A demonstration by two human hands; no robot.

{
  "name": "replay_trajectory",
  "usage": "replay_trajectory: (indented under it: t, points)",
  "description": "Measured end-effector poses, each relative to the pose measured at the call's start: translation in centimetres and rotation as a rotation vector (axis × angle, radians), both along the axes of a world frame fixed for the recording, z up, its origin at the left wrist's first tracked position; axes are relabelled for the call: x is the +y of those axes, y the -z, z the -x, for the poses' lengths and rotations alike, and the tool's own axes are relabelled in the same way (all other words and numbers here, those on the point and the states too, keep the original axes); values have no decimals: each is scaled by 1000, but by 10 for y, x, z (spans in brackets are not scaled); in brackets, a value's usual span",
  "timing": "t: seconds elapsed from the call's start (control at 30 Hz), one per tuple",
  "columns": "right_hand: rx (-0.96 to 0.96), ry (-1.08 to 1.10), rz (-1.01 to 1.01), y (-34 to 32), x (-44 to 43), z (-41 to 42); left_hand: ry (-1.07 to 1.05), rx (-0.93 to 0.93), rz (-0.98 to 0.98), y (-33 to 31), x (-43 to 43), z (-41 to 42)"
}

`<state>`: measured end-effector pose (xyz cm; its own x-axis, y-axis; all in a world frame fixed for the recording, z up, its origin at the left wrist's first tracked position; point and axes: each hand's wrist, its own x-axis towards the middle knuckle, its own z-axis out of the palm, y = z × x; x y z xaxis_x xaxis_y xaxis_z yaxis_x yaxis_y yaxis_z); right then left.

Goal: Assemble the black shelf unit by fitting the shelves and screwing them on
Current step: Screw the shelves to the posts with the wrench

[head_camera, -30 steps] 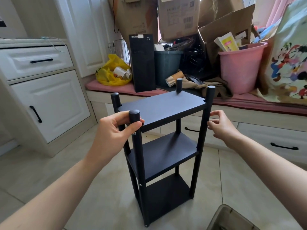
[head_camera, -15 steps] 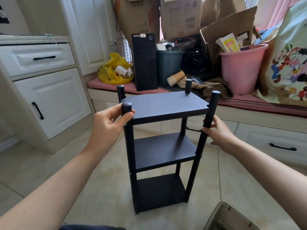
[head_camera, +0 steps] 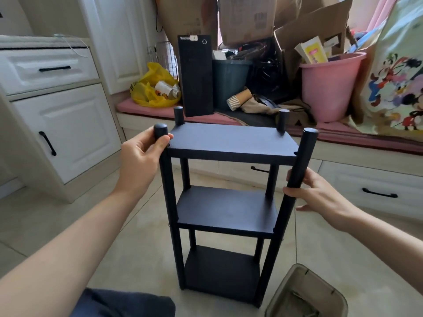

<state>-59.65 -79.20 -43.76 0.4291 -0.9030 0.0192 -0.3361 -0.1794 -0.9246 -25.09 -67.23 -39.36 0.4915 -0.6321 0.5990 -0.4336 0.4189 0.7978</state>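
Observation:
The black shelf unit (head_camera: 231,143) stands upright on the tiled floor in front of me, with three shelves between four round posts. My left hand (head_camera: 139,156) grips the near left post (head_camera: 168,191) just below its rounded top. My right hand (head_camera: 320,193) holds the near right post (head_camera: 297,175) between the top shelf and the middle shelf (head_camera: 226,209), fingers wrapped behind it. The bottom shelf (head_camera: 220,271) sits close to the floor.
A beige bin (head_camera: 306,294) sits on the floor at the lower right. Behind the unit runs a low bench (head_camera: 366,143) with a pink bucket (head_camera: 329,88), a black tower case (head_camera: 195,76), cardboard boxes and a yellow bag (head_camera: 148,88). White cabinets (head_camera: 64,129) stand left. My knee (head_camera: 128,303) is below.
The shelf unit has been turned from a skewed angle to face me squarely. My left hand stayed on the near left post; my right hand closed on the near right post, lower down.

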Motion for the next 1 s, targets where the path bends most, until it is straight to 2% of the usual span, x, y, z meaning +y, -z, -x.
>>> replay_trajectory:
  t: [0.23, 0.6, 1.0]
  points:
    - [-35, -38, -12, -4, 22, 28, 43, 5, -39, -1, -4, 18]
    - [-68, 97, 10, -7, 38, 55, 53, -16, -91, -4, -40, 44]
    - [-83, 107, 66, 4, 46, 42, -59, 38, -132, -9, -57, 53]
